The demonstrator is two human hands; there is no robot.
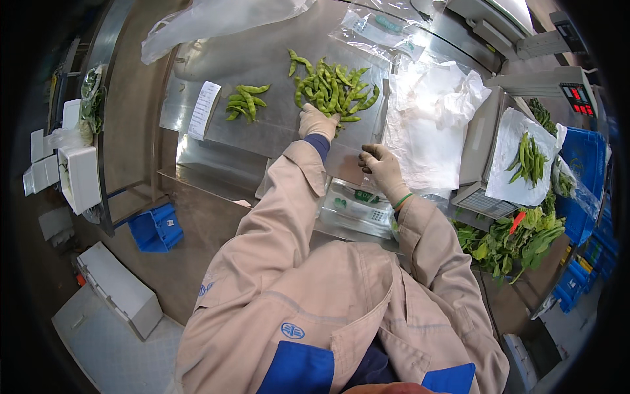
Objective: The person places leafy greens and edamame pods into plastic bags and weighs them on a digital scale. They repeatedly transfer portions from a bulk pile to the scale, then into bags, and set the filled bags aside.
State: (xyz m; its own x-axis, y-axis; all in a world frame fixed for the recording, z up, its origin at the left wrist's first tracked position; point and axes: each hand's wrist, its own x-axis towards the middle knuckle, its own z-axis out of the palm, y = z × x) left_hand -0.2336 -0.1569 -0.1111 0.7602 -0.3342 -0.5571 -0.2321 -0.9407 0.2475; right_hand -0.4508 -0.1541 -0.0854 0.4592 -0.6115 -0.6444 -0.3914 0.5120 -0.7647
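A loose pile of green edamame pods lies on the stainless steel table. At the pile's near edge is my gloved left hand, its fingers against the pods; whether it grips any is hidden. A smaller group of green pods sits apart to the left, beside a printed paper slip. My gloved right hand hovers nearer to me, fingers bent and apart, with nothing seen in them. Just beyond its wrist lie white plastic or paper sheets. Printed clear packaging is below it.
On the right, a weighing scale with a lit display carries pods on a white sheet. Leafy greens and a blue crate stand beside it. Clear bags lie at the back. A blue bin is on the floor.
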